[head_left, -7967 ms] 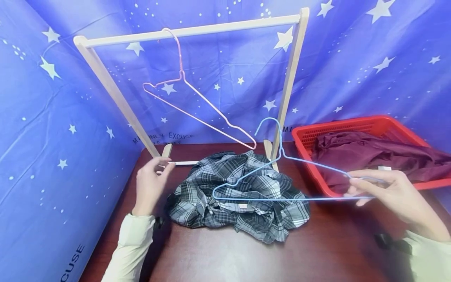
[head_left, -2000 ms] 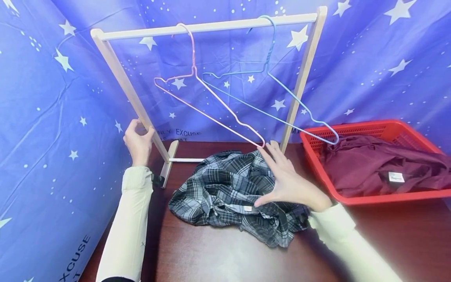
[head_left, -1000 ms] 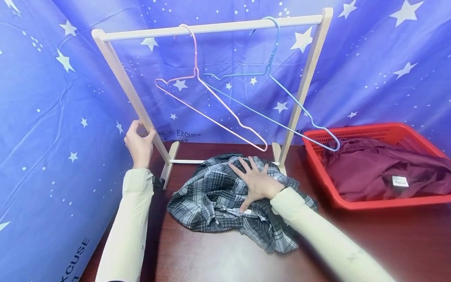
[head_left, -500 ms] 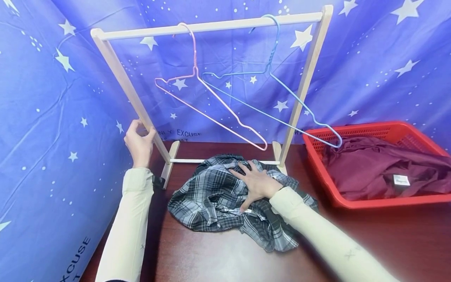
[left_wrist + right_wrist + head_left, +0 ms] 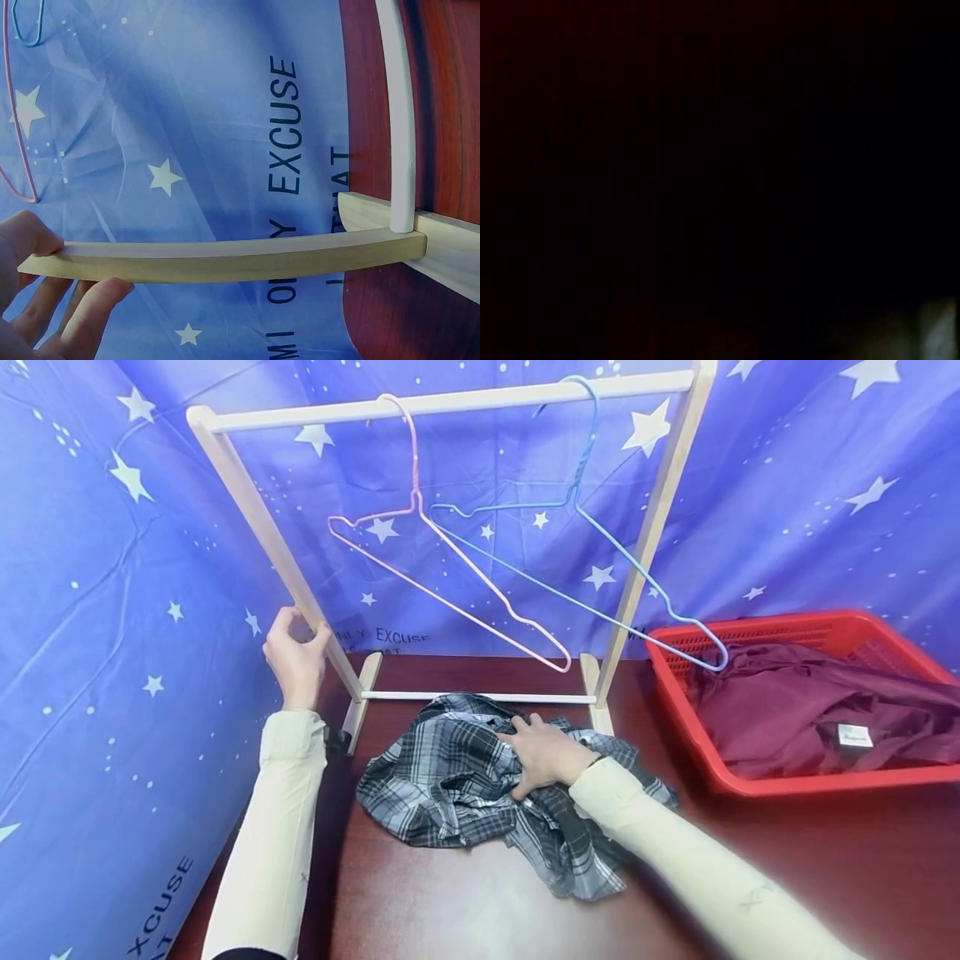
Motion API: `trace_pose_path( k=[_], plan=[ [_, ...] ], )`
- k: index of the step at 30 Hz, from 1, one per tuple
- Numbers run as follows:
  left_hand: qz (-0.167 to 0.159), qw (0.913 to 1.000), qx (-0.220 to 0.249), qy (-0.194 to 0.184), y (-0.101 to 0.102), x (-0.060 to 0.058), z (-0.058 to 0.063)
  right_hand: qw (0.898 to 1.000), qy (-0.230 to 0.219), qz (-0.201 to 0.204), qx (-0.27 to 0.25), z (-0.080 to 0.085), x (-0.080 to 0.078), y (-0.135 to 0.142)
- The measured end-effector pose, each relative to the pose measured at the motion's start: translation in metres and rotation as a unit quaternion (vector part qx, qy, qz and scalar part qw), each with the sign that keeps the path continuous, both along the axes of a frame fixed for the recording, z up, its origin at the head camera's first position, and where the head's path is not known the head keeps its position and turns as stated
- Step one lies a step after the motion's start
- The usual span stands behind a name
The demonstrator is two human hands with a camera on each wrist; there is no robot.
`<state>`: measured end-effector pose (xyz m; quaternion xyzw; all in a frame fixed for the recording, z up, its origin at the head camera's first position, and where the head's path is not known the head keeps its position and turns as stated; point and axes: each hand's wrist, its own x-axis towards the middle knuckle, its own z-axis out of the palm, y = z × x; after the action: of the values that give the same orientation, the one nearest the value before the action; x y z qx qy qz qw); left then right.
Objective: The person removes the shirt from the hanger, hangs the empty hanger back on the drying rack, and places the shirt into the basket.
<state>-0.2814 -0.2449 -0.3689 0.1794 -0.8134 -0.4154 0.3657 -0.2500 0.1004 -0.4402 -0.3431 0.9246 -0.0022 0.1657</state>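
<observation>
My left hand (image 5: 295, 660) pinches the left post of a wooden garment rack (image 5: 262, 518); in the left wrist view, thumb and fingers sit on opposite sides of the post (image 5: 225, 259). A crumpled black, grey and white plaid shirt (image 5: 427, 785) lies on the table before the rack. On top of it my right hand (image 5: 551, 756) grips a bunch of the cloth, fingers bent. From the top bar hang a pink wire hanger (image 5: 416, 468) and, to its right, a blue wire hanger (image 5: 581, 464), both bare. The right wrist view is almost black.
A red plastic basket (image 5: 810, 785) stands on the right, holding a maroon garment (image 5: 780, 710) with a white label. The blue hanger's right end overlaps the basket in view. Blue star-patterned cloth (image 5: 135, 693) encloses the back and left of the dark red table (image 5: 450, 910).
The blue hanger went from my right hand onto the bar. My left hand took hold of the post. My right hand came down on the shirt, and its spread fingers have since curled into it.
</observation>
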Motion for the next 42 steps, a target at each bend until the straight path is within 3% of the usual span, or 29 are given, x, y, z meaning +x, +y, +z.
trace_pose_path(
  k=[4, 8, 13, 17, 30, 36, 42],
  plan=[
    [0.004, 1.0, -0.001, 0.001, 0.0, -0.001, 0.0, 0.998, 0.034, 0.026, -0.052, -0.002, 0.0, 0.004],
    [0.001, 0.9999, -0.003, 0.011, 0.003, -0.004, 0.0, 0.989, 0.08, 0.074, -0.103, -0.007, 0.0, 0.012],
    [-0.013, 0.9999, 0.001, 0.01, 0.006, -0.004, -0.003, 0.984, 0.086, 0.097, -0.122, -0.009, -0.001, 0.018],
    [0.002, 0.9999, 0.009, 0.01, 0.002, 0.001, -0.005, 0.981, 0.094, 0.107, -0.13, -0.004, -0.004, 0.018],
    [-0.004, 0.9999, 0.007, 0.009, -0.001, 0.0, -0.002, 0.974, 0.15, 0.101, -0.137, 0.065, -0.007, 0.028],
    [-0.004, 0.9999, 0.007, 0.009, -0.002, 0.001, 0.0, 0.968, 0.186, 0.094, -0.138, 0.087, -0.008, 0.044],
    [-0.002, 1.0, 0.007, 0.006, -0.001, 0.0, 0.0, 0.97, 0.191, 0.068, -0.131, 0.109, -0.005, 0.059]
  ],
)
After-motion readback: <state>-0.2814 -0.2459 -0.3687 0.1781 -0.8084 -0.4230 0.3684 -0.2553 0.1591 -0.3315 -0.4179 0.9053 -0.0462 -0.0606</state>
